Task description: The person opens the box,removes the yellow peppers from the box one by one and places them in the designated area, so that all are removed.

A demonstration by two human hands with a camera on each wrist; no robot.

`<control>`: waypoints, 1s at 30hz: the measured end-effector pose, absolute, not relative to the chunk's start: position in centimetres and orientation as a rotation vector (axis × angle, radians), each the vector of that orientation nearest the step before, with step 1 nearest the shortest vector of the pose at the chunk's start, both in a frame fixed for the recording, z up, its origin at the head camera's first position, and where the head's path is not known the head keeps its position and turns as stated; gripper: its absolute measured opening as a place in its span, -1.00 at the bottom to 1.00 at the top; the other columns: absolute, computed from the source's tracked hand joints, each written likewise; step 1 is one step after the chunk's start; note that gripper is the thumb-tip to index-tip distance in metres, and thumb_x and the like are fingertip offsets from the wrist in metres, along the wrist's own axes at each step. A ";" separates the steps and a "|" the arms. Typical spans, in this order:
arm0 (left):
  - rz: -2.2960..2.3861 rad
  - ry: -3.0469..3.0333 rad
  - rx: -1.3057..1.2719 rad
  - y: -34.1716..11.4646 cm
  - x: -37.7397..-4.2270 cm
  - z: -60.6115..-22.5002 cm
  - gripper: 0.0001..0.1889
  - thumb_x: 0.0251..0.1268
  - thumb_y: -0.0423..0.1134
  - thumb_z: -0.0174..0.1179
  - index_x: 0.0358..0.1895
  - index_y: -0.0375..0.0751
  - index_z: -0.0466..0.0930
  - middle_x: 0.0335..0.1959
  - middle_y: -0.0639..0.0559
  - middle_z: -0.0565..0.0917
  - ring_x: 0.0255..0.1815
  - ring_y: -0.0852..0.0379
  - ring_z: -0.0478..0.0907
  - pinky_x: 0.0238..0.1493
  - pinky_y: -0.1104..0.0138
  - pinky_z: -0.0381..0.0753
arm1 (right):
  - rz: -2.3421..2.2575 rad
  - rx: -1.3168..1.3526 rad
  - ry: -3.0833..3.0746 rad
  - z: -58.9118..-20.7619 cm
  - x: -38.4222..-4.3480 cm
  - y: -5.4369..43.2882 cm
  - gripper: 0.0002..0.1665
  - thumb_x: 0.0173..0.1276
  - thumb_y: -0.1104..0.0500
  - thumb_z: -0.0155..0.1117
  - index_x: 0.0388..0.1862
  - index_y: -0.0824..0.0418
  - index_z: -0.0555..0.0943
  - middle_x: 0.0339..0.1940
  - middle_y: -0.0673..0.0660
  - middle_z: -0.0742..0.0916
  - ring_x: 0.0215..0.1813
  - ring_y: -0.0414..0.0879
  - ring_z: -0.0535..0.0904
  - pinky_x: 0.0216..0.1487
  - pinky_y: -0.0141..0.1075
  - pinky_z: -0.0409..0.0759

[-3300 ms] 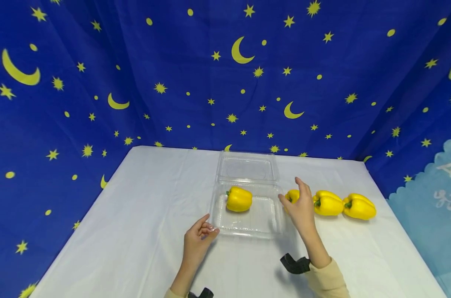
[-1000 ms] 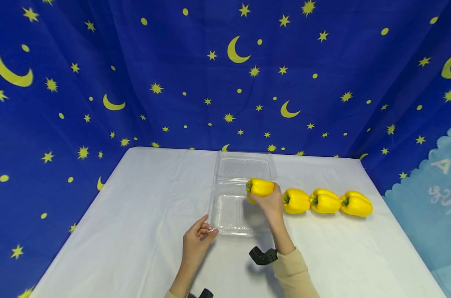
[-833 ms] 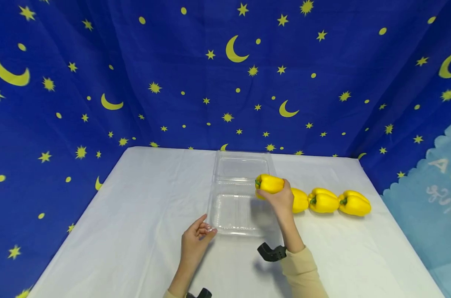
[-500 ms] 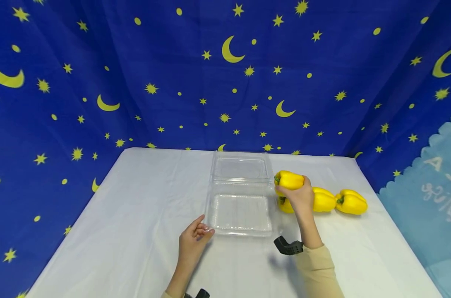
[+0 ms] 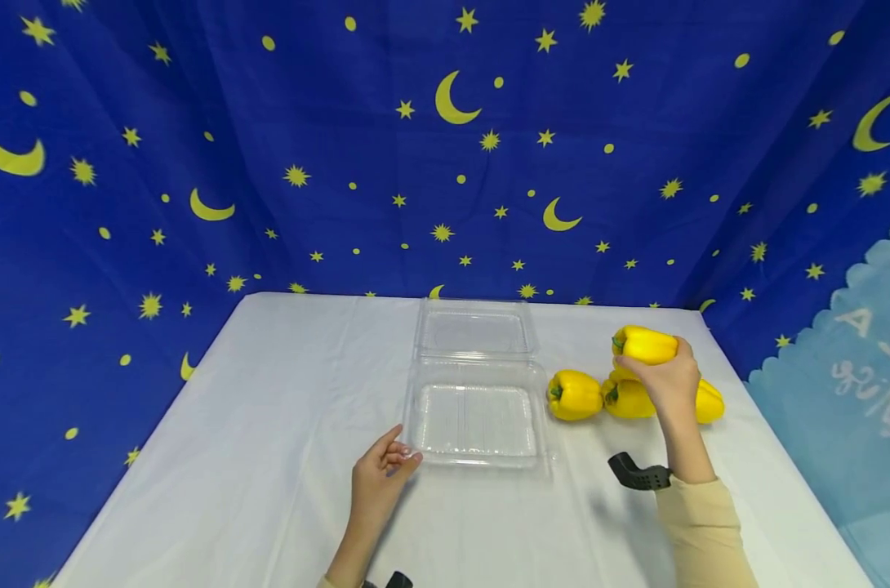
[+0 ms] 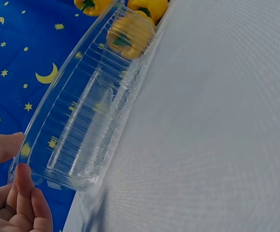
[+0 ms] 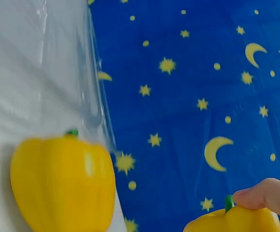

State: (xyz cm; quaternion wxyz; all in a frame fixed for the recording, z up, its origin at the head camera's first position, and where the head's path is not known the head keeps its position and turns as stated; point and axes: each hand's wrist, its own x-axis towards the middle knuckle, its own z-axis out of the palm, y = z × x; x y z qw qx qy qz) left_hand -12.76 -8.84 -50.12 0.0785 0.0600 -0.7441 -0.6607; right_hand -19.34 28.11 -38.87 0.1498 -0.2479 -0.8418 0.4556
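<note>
My right hand [image 5: 669, 382] holds a yellow bell pepper [image 5: 645, 345] in the air, above the right part of a row of peppers. Its green stem points left, and the thumb shows at that stem in the right wrist view. Near the front left corner of a hinged clear plastic container [image 5: 478, 459], my left hand [image 5: 377, 483] pinches the rim between thumb and fingers, as the left wrist view shows [image 6: 21, 193]. The container lies with its lid [image 5: 474, 331] folded back, and nothing is inside it.
On the white-covered table [image 5: 291, 392], right of the container, lie a yellow bell pepper [image 5: 575, 396], a second pepper [image 5: 627, 400] and a third pepper [image 5: 711, 402], the last two partly hidden by my right hand. A blue star-patterned cloth [image 5: 386, 147] hangs behind.
My right hand has gripped the pepper that lay in the container, lifted it out and carried it right, over the row. My left hand has stayed at the container's corner.
</note>
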 end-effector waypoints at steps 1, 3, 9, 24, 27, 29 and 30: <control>-1.976 -2.232 0.180 -8.9 -12.7 -50.1 -0.42 -0.03 -0.43 0.40 0.15 -0.45 0.50 -0.32 -0.18 0.66 -0.44 0.45 0.47 -0.29 0.60 0.54 | 1.290 -0.717 -2.421 -38.8 -19.4 28.5 0.13 0.09 0.07 0.41 0.49 0.36 -0.01 0.35 0.45 0.36 0.29 0.27 0.31 0.34 0.10 0.34; -1.975 -2.239 0.185 -8.9 -12.7 -50.1 -0.42 -0.02 -0.42 0.40 0.16 -0.45 0.49 -0.31 -0.17 0.66 -0.44 0.44 0.47 -0.29 0.59 0.54 | 1.262 -0.730 -2.419 -38.8 -19.4 29.4 0.12 0.10 0.06 0.40 0.49 0.35 -0.01 0.34 0.44 0.37 0.27 0.25 0.32 0.32 0.09 0.35; -1.981 -2.240 0.208 -9.1 -12.7 -50.4 -0.41 -0.02 -0.43 0.39 0.17 -0.45 0.48 -0.30 -0.15 0.66 -0.44 0.44 0.47 -0.28 0.58 0.55 | 1.211 -0.780 -2.457 -39.0 -19.5 33.1 0.15 0.13 -0.01 0.37 0.50 0.37 -0.06 0.35 0.46 0.32 0.24 0.27 0.31 0.27 0.11 0.37; -1.985 -2.231 0.194 -9.4 -12.2 -50.3 -0.40 -0.02 -0.41 0.40 0.17 -0.47 0.47 -0.30 -0.16 0.66 -0.43 0.44 0.48 -0.29 0.59 0.55 | 1.215 -0.986 -2.466 -42.6 -20.1 44.6 0.15 0.20 -0.04 0.29 0.52 0.32 -0.16 0.41 0.41 0.23 0.20 0.23 0.26 0.26 0.03 0.40; -1.985 -2.226 0.194 -9.4 -12.2 -50.3 -0.40 -0.02 -0.41 0.40 0.17 -0.48 0.47 -0.30 -0.16 0.66 -0.43 0.44 0.48 -0.29 0.59 0.54 | 1.205 -1.024 -2.493 -44.0 -20.5 47.3 0.25 0.16 -0.12 0.33 0.54 0.29 -0.23 0.41 0.43 0.20 0.21 0.22 0.27 0.25 0.01 0.43; -1.985 -2.219 0.187 -9.3 -12.3 -50.3 -0.40 -0.02 -0.41 0.40 0.17 -0.48 0.46 -0.30 -0.17 0.66 -0.43 0.44 0.48 -0.29 0.59 0.55 | 1.214 -1.079 -2.501 -43.9 -20.3 47.7 0.28 0.16 -0.13 0.32 0.53 0.30 -0.27 0.43 0.46 0.14 0.27 0.26 0.23 0.29 0.06 0.41; -1.985 -2.218 0.183 -9.2 -12.3 -50.2 -0.40 -0.02 -0.41 0.40 0.17 -0.48 0.46 -0.30 -0.17 0.66 -0.43 0.44 0.48 -0.28 0.59 0.55 | 1.223 -1.087 -2.491 -44.5 -20.3 48.3 0.31 0.13 -0.14 0.34 0.54 0.30 -0.28 0.45 0.48 0.12 0.31 0.29 0.22 0.32 0.08 0.39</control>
